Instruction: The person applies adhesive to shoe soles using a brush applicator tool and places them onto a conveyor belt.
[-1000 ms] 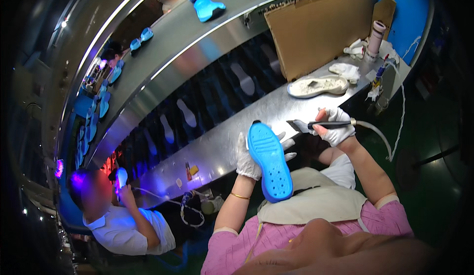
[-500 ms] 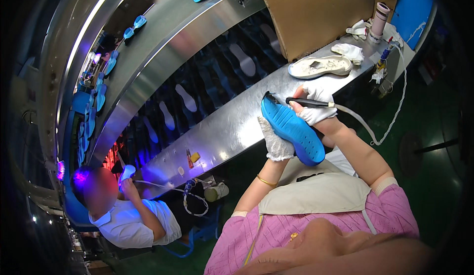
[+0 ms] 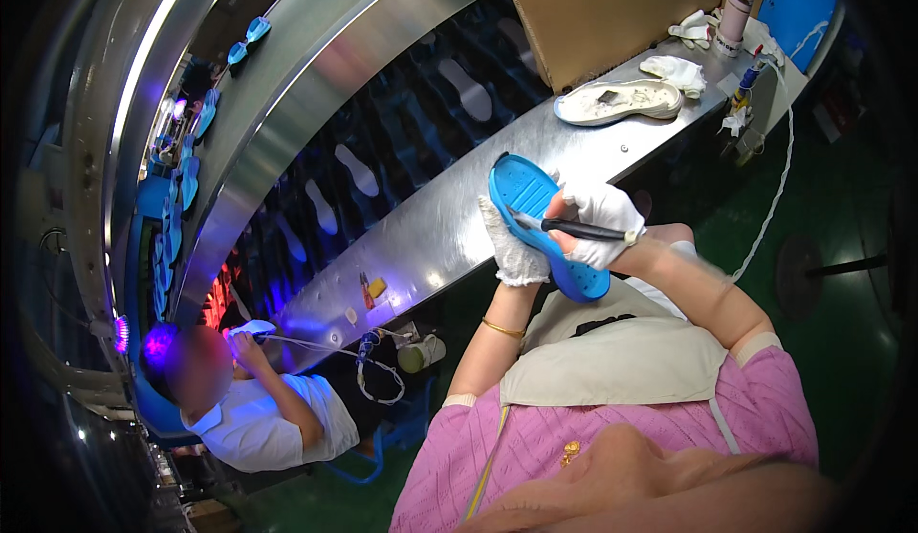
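Note:
My left hand, in a white knit glove, grips a blue shoe sole from its left side and holds it tilted over the bench's near edge. My right hand, in a white glove with bare fingertips, is closed round a black pen-shaped tool with a light metal tip. The tip lies at the sole's inner side, near its raised left rim; whether it touches cannot be told. A pale cord trails from the right, partly hidden by my forearm.
Farther along the steel bench lie a dirty white shoe sole, white cloths and a pink bottle. A cardboard box stands behind. Beyond runs a conveyor with several blue soles. On the left a co-worker holds a sole.
The sole has turned so its hollow inner side shows more, and has shifted slightly left and up. My right hand has brought the tool's tip from beyond the rim into the sole.

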`<state>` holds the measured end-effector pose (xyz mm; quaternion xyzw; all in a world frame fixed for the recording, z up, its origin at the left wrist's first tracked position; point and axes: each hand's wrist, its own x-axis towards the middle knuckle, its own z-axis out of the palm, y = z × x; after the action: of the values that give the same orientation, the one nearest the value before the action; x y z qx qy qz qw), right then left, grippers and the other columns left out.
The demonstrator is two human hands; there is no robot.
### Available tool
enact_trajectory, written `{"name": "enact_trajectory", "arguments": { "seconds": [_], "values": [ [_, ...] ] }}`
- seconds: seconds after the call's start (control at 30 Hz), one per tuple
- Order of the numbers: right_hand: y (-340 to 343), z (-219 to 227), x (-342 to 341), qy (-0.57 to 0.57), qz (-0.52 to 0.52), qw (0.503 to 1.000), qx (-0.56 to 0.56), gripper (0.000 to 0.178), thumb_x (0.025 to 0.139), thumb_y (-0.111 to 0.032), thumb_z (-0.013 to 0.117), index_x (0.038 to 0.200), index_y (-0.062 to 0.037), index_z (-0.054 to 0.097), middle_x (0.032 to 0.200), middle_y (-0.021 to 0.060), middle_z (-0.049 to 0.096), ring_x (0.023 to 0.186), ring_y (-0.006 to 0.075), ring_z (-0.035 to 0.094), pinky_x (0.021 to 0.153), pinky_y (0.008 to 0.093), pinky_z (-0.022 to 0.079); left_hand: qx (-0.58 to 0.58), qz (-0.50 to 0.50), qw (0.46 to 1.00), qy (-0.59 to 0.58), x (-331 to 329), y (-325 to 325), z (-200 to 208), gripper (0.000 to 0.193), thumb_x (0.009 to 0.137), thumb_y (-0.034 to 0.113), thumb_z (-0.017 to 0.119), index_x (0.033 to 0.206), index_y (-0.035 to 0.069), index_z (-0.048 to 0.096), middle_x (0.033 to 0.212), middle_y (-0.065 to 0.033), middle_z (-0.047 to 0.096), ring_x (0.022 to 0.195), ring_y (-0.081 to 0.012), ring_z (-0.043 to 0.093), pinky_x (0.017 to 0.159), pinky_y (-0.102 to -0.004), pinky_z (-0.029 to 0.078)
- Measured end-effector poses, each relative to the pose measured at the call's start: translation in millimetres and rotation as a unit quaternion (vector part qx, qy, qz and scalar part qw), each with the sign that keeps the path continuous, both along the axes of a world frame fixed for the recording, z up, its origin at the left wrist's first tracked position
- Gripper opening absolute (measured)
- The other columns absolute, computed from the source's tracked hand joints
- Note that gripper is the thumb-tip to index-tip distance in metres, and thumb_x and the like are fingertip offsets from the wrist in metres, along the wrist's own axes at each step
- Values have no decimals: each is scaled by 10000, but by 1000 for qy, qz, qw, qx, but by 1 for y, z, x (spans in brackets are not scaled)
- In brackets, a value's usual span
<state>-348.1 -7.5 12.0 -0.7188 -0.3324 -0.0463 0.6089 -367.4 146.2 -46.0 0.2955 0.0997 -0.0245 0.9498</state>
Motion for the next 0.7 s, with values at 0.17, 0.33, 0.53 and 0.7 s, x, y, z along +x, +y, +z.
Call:
{"name": "enact_trajectory", "arguments": {
  "seconds": [0.17,0.33,0.53,0.7],
  "values": [
    [0,-5,-8,-39,-6,999,25,187,749,-25,711,914,-77,639,783,89,632,693,213,633,659,292,513,-2,-58,998,-34,-2,13,11,942,872,795,333,1422,34,418,1364,-220,529,1215,-361,542,1072,-482,419],
    [-9,-12,-17,-15,38,999,-13,194,730,-58,746,895,-79,647,812,97,638,715,213,639,676,285,517,1,-120,993,-11,-8,21,11,1029,833,843,308,1470,36,349,1415,-222,478,1255,-390,512,1070,-504,420],
    [-35,-24,-22,118,7,993,26,158,795,-24,745,911,-32,639,878,70,664,804,131,648,745,267,525,99,-230,967,51,-42,16,-21,927,861,785,361,1462,80,355,1353,-134,534,1160,-260,589,965,-424,525],
    [-26,-25,-20,271,61,956,96,119,836,11,712,928,-11,639,890,69,677,805,104,651,733,241,532,38,-144,985,84,-27,13,-28,928,837,794,381,1448,95,372,1315,-140,562,1106,-281,615,941,-436,537]
  ]
}}
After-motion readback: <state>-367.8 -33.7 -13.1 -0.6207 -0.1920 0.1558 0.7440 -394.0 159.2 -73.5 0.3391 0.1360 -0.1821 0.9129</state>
